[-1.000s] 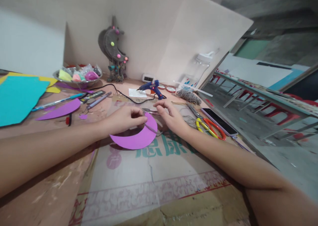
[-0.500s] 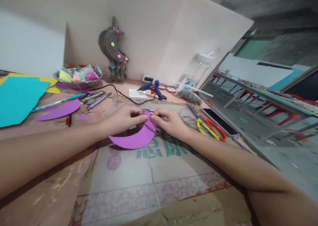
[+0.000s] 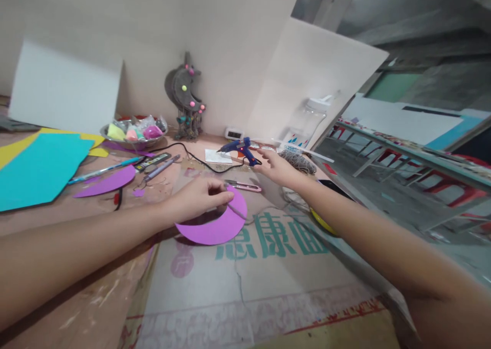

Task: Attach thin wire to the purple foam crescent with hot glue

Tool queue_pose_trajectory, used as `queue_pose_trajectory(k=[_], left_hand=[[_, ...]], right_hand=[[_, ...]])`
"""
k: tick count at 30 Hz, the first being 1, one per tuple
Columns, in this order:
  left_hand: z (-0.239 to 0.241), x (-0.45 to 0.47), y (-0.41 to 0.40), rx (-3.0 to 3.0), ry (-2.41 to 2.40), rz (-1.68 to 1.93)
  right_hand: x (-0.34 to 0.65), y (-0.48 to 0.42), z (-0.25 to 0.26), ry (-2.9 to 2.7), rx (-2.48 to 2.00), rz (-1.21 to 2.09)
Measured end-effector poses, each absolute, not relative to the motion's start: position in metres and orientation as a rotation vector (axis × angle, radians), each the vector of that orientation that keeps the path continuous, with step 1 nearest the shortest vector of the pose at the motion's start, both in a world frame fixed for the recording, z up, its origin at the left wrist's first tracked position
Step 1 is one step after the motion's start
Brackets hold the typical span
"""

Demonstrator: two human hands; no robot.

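While pinching one horn of a purple crescent cutout (image 3: 215,232) between thumb and fingers of the left hand (image 3: 199,198), holds it low over a printed cardboard sheet (image 3: 199,292), near a pink cutter (image 3: 247,187) and with grey string (image 3: 238,213) running across its face. Holds the right hand (image 3: 280,170) farther out, fingers parted and loose, close beside the handle of a blue glue gun (image 3: 236,145), whether touching impossible to tell. Has, beyond, a pompom-studded grey moon ornament (image 3: 182,101), a metal dish (image 3: 132,145), a grey yarn bundle (image 3: 301,163) and, at far left, a turquoise sheet (image 3: 42,172).
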State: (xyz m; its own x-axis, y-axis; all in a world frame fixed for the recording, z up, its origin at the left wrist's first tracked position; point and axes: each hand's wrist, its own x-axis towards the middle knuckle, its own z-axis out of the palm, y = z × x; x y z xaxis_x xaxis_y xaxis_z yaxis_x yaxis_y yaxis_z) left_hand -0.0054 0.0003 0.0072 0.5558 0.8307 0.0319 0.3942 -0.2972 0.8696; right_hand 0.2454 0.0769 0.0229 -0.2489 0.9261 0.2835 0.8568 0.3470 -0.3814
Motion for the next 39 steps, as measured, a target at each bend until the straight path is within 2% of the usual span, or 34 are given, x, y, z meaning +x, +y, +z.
queue_pose_trajectory(k=[4, 10, 17, 22, 27, 33, 36, 39], left_hand=[[0.006, -0.005, 0.002, 1.893, 0.977, 0.631], [0.008, -0.005, 0.001, 1.862, 0.968, 0.627], [0.006, -0.005, 0.001, 1.856, 0.962, 0.642], [0.006, -0.005, 0.002, 1.865, 0.963, 0.636], [0.006, -0.005, 0.002, 1.889, 0.953, 0.645], [0.002, -0.006, 0.004, 1.89, 0.989, 0.625], [0.003, -0.007, 0.003, 1.881, 0.982, 0.629], [0.007, -0.008, 0.001, 1.895, 0.996, 0.632]], right_hand=[[0.243, 0.105, 0.016, -2.266, -1.568, 0.192], [0.223, 0.135, 0.013, -2.099, -1.681, 0.418], [0.209, 0.144, 0.003, -2.023, -1.653, 0.497], [0.202, 0.136, 0.007, -2.029, -1.591, 0.55], [0.196, 0.131, 0.01, -2.113, -1.492, 0.766], [0.207, 0.124, 0.033, -2.057, -1.419, 0.681], [0.216, 0.097, 0.045, -2.065, -1.127, 0.823], [0.224, 0.056, 0.047, -1.987, -1.12, 0.702]])
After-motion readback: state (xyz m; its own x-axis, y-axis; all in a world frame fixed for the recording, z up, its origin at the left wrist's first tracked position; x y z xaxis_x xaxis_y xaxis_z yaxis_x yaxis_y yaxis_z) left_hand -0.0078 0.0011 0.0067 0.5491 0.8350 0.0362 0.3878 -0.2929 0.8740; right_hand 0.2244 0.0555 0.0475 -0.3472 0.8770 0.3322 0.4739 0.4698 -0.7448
